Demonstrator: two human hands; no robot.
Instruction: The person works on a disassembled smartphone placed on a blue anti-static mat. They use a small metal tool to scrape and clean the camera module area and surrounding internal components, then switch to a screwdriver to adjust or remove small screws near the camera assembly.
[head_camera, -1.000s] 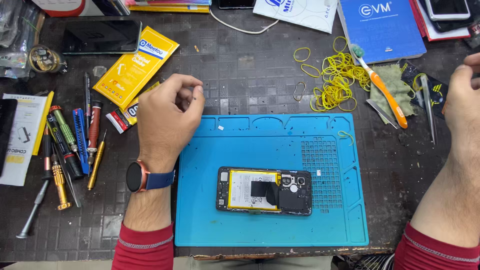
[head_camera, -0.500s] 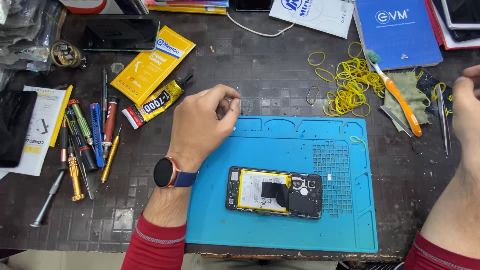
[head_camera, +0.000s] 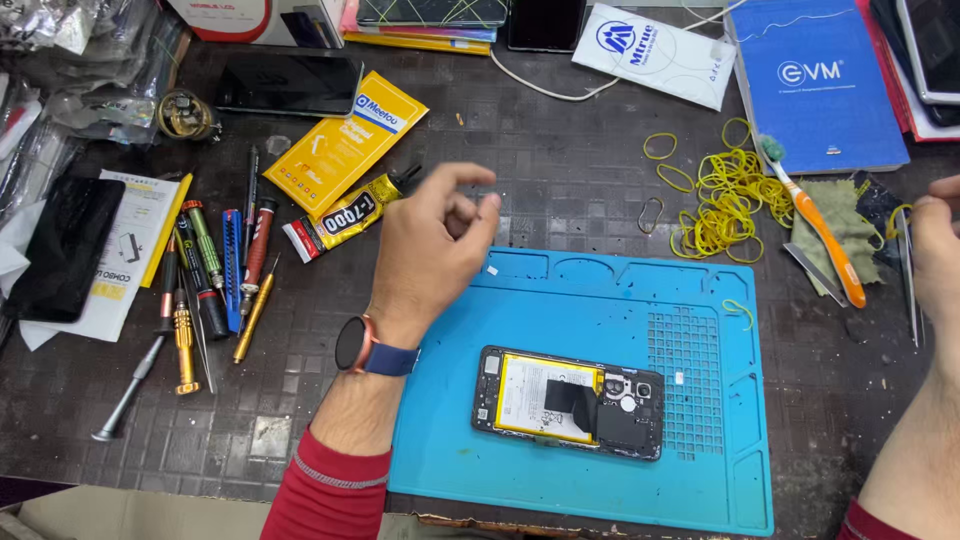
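Note:
An opened phone (head_camera: 570, 400) with its back cover off lies on a blue work mat (head_camera: 700, 480), showing a yellow-edged battery and a black board. My left hand (head_camera: 425, 255), with a watch on the wrist, hovers over the mat's upper left corner. Its thumb and forefinger are pinched together; whether something tiny sits between them is too small to tell. My right hand (head_camera: 935, 260) is at the right edge, mostly cut off, beside thin metal tweezers (head_camera: 908, 285) and a yellow rubber band.
A glue tube (head_camera: 345, 215) and a yellow packet (head_camera: 345, 140) lie left of my left hand. Several screwdrivers (head_camera: 210, 270) sit at the left. A heap of yellow rubber bands (head_camera: 725, 200), an orange toothbrush (head_camera: 820, 235) and a blue booklet (head_camera: 815, 80) lie at the right.
My left hand has moved right and away from the glue tube, uncovering it, and its fingers have drawn into a pinch. The right hand stays at the right edge.

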